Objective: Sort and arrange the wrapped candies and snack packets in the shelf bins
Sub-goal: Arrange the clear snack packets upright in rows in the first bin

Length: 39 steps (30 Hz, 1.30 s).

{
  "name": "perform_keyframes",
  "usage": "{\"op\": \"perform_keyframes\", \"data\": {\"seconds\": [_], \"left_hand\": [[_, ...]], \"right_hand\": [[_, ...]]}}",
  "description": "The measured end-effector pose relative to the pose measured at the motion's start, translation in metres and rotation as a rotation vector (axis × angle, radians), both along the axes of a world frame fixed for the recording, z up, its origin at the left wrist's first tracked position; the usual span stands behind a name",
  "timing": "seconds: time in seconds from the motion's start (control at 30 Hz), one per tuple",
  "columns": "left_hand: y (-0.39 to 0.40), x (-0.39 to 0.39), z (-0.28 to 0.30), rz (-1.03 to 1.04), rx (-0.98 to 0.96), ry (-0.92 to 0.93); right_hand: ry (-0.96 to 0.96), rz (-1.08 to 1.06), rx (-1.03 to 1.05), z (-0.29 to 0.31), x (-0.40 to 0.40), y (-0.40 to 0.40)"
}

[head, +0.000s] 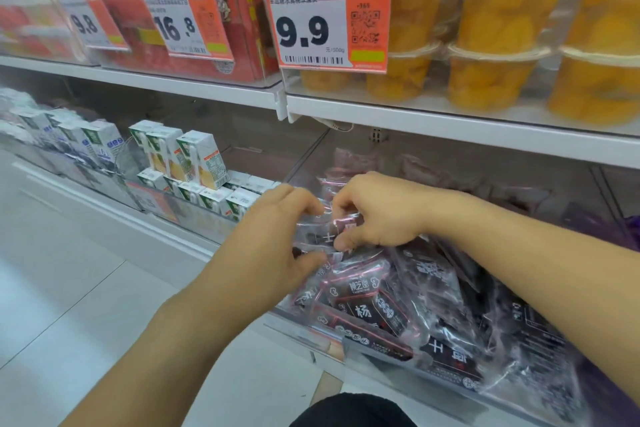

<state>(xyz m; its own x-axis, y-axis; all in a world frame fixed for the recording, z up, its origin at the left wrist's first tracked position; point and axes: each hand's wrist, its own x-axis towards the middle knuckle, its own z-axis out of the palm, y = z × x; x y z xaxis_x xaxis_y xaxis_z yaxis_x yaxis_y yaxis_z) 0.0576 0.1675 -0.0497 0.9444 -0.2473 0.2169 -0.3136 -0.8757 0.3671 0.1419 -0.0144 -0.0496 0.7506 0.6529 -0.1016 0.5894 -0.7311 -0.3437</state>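
Both hands work over the clear shelf bin point(381, 354) on the lower shelf, at the right of the scene, where dark snack packets point(367, 291) with pink edging and white characters lie heaped, some flat and some overlapping at odd angles. The pile slopes toward the bin's near front wall, so the packets probably need squaring up to sit in rows, which would explain why both hands meet at one spot. The left hand point(277, 236) is half closed, fingers curled, its fingertips pinching the clear edge of a packet point(322, 236) at the far left part of the heap. The right hand point(374, 215) is curled more tightly, thumb and forefinger closed on that same packet from the other side, so it seems held between the two. To the left, small white drink cartons point(194, 159) stand in the next bin. On the shelf above, yellow fruit cups point(491, 76) sit behind an orange price tag point(325, 21).
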Motion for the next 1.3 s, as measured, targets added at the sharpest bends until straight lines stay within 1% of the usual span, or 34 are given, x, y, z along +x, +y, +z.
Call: {"op": "perform_keyframes", "data": {"seconds": [0.07, 0.13, 0.17, 0.23, 0.33, 0.43, 0.5, 0.6, 0.63, 0.7, 0.77, 0.87, 0.97, 1.0, 1.03, 1.07, 1.1, 1.13, 1.2, 1.23, 1.27, 1.3], "left_hand": [[-0.001, -0.005, 0.001, 0.056, 0.086, 0.046], [-0.005, -0.008, -0.004, 0.098, 0.206, 0.188], [-0.008, -0.009, -0.009, 0.101, 0.233, 0.250], [-0.013, -0.008, -0.017, 0.105, 0.222, 0.323], [-0.012, -0.006, -0.018, 0.144, 0.125, 0.323], [-0.007, -0.008, -0.017, 0.180, 0.114, 0.219], [-0.007, -0.010, -0.013, 0.216, 0.011, 0.097], [-0.006, -0.010, -0.004, 0.258, -0.176, -0.102], [-0.005, -0.010, -0.002, 0.255, -0.215, -0.135], [-0.004, -0.008, -0.002, 0.214, -0.248, -0.142], [-0.002, -0.006, -0.001, 0.191, -0.301, -0.142], [0.004, -0.003, 0.002, 0.273, -0.572, -0.148], [0.000, -0.006, 0.009, 0.284, -0.902, -0.065], [-0.002, -0.007, 0.009, 0.273, -0.971, -0.021], [-0.002, -0.007, 0.008, 0.263, -0.976, 0.014], [-0.002, -0.007, 0.007, 0.254, -0.904, 0.041], [-0.001, -0.006, 0.005, 0.241, -0.760, 0.065], [0.001, -0.006, 0.003, 0.223, -0.577, 0.097], [-0.001, -0.007, -0.002, 0.151, -0.211, 0.190], [-0.004, -0.008, -0.005, 0.109, -0.077, 0.255], [-0.008, -0.007, -0.008, 0.085, 0.006, 0.330], [-0.011, -0.006, -0.011, 0.077, 0.045, 0.399]], "right_hand": [[-0.021, -0.009, -0.033, 0.005, 0.000, -0.001], [0.005, -0.028, -0.037, 0.010, -0.001, -0.003], [0.016, -0.034, -0.045, 0.011, 0.000, -0.004], [0.028, -0.051, -0.072, 0.011, 0.003, -0.006], [0.043, -0.083, -0.054, 0.006, 0.004, -0.007], [0.084, -0.105, 0.064, 0.006, 0.004, -0.010], [0.117, -0.117, 0.232, 0.009, 0.005, -0.010], [0.288, -0.092, 0.623, 0.018, 0.003, -0.006], [0.334, -0.054, 0.683, 0.020, 0.000, -0.004], [0.340, 0.059, 0.672, 0.021, -0.005, -0.002], [0.328, 0.106, 0.664, 0.016, -0.006, -0.001], [0.412, 0.032, 0.753, 0.014, -0.003, -0.005], [0.361, 0.009, 0.659, 0.011, 0.002, -0.007], [0.355, -0.004, 0.626, 0.010, 0.004, -0.008], [0.380, -0.018, 0.611, 0.010, 0.006, -0.010], [0.433, -0.039, 0.609, 0.011, 0.008, -0.013], [0.493, -0.062, 0.578, 0.012, 0.009, -0.016], [0.519, -0.092, 0.513, 0.015, 0.010, -0.020], [0.463, -0.165, 0.333, 0.018, 0.016, -0.029], [0.436, -0.186, 0.256, 0.020, 0.018, -0.032], [0.423, -0.213, 0.197, 0.019, 0.022, -0.036], [0.418, -0.247, 0.161, 0.019, 0.024, -0.038]]}}
